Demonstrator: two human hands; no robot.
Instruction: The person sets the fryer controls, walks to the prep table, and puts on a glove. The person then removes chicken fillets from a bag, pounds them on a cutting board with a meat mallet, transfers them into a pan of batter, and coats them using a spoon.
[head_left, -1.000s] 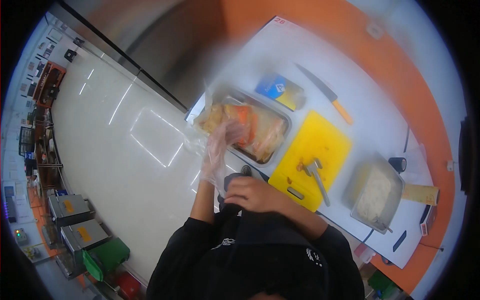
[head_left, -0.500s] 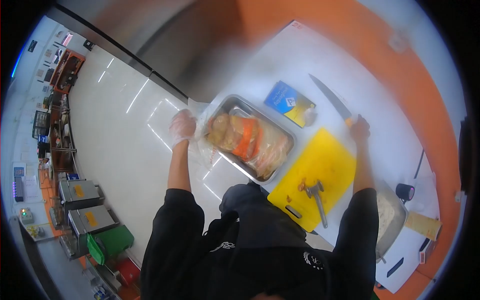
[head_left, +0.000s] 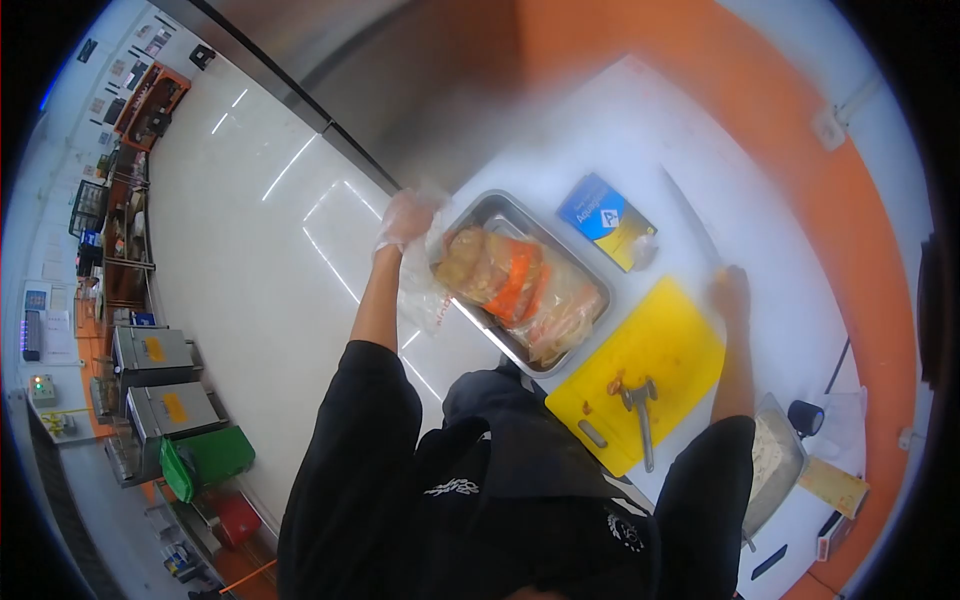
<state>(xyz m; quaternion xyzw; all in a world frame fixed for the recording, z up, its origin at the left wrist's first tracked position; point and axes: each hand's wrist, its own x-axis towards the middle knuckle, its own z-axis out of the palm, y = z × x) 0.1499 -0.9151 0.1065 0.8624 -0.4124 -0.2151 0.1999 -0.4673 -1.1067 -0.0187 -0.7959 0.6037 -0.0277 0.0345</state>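
My left hand (head_left: 408, 218), in a clear plastic glove, is closed on the gathered end of a clear plastic bag (head_left: 424, 300) at the tray's left side. That bag lies in a metal tray (head_left: 603, 285), and its contents look like pale meat (head_left: 470, 262), with an orange band (head_left: 515, 280) across them. On the right, my right hand (head_left: 734, 292) is wrapped round the handle of a long kitchen knife (head_left: 692, 214), whose blade points away over the white table. Below them lies a yellow cutting board (head_left: 668, 340) bearing a metal meat mallet (head_left: 640, 405) and small meat scraps (head_left: 614, 384).
A blue and yellow box (head_left: 607, 220) lies between tray and knife. Right of the board stand a metal pan of pale powder (head_left: 768, 455) and a small black device (head_left: 803, 417). The white table (head_left: 640, 120) borders an orange wall. A green bin (head_left: 215, 460) stands far left.
My left hand has moved away from my body relative to the tray, still holding the bag's end. My right hand stays on the knife. The whole view has shifted slightly.
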